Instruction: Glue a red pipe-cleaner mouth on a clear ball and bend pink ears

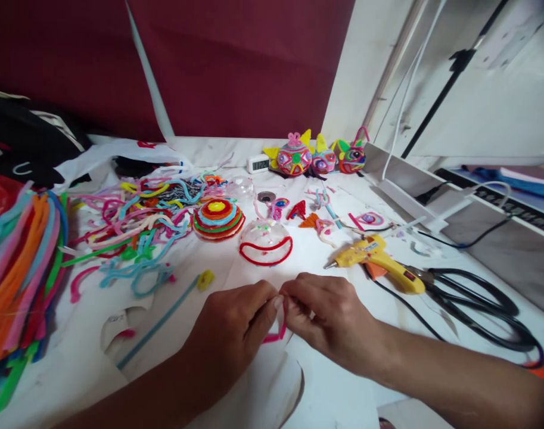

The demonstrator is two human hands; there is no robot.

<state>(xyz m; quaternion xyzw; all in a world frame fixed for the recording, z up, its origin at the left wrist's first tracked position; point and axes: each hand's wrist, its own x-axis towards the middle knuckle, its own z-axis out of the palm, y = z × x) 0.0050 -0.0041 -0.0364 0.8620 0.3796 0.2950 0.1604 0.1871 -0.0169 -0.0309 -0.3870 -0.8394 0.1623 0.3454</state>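
Note:
My left hand (pixel 242 313) and my right hand (pixel 323 307) meet at the fingertips over the front of the table. Both pinch a bent pink pipe cleaner (pixel 274 338), part of which hangs below the fingers; the rest is hidden. Just beyond them sits a clear plastic dome (pixel 265 238) with a red pipe cleaner curve (pixel 267 262) along its front. Left of it rests a dome covered in striped pipe cleaner rings (pixel 218 219). A light blue pipe cleaner (pixel 159 325) lies left of my left hand, a small yellow coil (pixel 205 280) by its tip.
A yellow glue gun (pixel 379 262) and black-handled scissors (pixel 472 298) lie at the right. Loose pipe cleaners (pixel 142 220) pile up at the left, beside a coloured bundle (pixel 25 268). Decorated balls (pixel 294 158) and a small digital clock (pixel 258 164) stand at the back.

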